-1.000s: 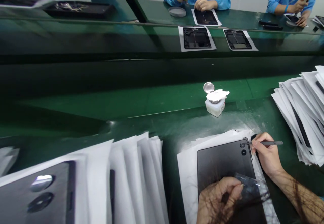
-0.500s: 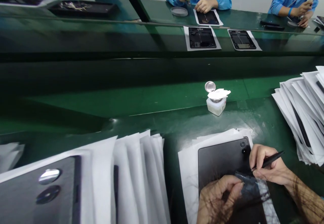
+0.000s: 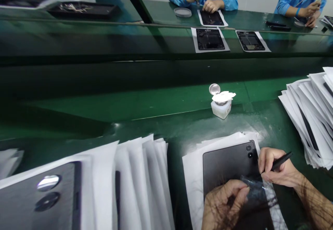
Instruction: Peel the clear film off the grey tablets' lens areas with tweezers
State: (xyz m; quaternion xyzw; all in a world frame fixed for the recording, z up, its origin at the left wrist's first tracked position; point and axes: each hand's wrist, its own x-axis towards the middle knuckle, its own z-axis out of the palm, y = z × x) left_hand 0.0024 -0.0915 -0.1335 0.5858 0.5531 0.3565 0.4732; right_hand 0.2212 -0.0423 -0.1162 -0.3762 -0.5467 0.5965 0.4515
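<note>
A dark tablet with two round camera lenses lies back up on sheets of white paper. My left hand pinches a piece of clear plastic film over the tablet's right side. Beside the tablet's right edge, my right hand grips a slim black pen-like tool, its rear end pointing up and right. The tip of that tool is hidden by my fingers, close to the film.
A white dispenser bottle with its lid raised stands beyond the tablet. Paper-interleaved tablets are stacked at left and right. Across the green bench, two co-workers in blue sleeves handle tools; opened tablets lie on paper there.
My right hand has shifted slightly right, and the film has moved a little. The opened tablets on the far ledge have slid slightly right. A co-worker's raised hand has moved.
</note>
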